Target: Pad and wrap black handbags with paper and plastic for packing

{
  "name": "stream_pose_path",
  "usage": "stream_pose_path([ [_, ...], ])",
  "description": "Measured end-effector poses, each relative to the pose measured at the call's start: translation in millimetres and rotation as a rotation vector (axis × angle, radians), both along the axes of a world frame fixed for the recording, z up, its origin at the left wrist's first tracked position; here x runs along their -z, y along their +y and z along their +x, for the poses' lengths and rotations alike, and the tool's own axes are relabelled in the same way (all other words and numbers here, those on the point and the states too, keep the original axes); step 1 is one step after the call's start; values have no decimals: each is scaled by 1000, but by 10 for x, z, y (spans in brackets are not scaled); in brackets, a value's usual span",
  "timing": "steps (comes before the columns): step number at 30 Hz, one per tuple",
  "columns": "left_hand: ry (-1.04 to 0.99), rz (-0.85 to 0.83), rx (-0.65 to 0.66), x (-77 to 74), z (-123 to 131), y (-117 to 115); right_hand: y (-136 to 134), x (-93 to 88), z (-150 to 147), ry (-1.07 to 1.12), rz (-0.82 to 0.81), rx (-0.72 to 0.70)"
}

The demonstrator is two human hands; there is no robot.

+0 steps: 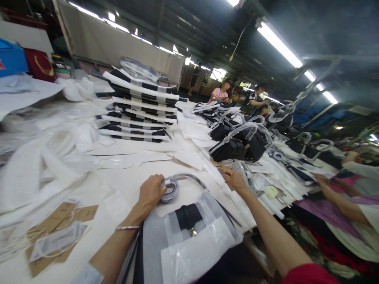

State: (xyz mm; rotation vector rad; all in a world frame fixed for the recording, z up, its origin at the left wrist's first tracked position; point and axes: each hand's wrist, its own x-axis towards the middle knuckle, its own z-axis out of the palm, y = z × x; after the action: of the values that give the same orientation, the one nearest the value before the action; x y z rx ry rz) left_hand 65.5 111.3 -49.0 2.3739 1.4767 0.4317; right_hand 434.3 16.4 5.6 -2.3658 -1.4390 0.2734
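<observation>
A handbag [189,232] lies in front of me at the table's edge, covered in pale wrapping with its black strap tab and metal clasp showing. Above it, my left hand [151,192] is closed on a coiled strap [171,192] wrapped in clear film. The bag's handle [189,177], also wrapped, arches behind the coil. To the right, my right hand [236,180] reaches among small items beside brown paper tags [218,163]. Its fingers are curled in, and whatever they pinch is too small or hidden to name.
Flat black bag pieces [137,106] with white foam strips are stacked at the back. Black handbags [233,144] with wrapped handles stand right of them. Brown tags [59,228] and white foam sheeting [23,177] lie left. A co-worker's arm [337,197] is at right.
</observation>
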Motion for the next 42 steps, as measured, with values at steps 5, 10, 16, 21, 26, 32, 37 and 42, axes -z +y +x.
stream_pose_path([
  [5, -10, -21, -11, -14, 0, -10, -61, -283, -425, 134, 238, -110],
  [10, -19, -45, -33, -8, 3, -23, -74, -431, -1152, 63, 466, -419],
  [16, -45, -49, -58, 11, -2, -23, 48, -327, -1767, 29, 508, -731],
  [21, -81, -23, -65, 52, -10, -13, 120, -75, -1942, -38, 472, -832],
  [26, -80, -12, -64, 70, -8, -13, 64, 113, -2033, -182, 324, -949],
  [32, -38, 9, -47, 32, -9, -43, 105, 187, -2067, -57, 263, -908],
  [37, -27, 37, -26, 26, -8, -63, 293, -9, -2075, 50, 165, -812],
  [42, -41, 64, 1, 16, -7, -78, 332, 51, -2068, -65, 191, -835],
])
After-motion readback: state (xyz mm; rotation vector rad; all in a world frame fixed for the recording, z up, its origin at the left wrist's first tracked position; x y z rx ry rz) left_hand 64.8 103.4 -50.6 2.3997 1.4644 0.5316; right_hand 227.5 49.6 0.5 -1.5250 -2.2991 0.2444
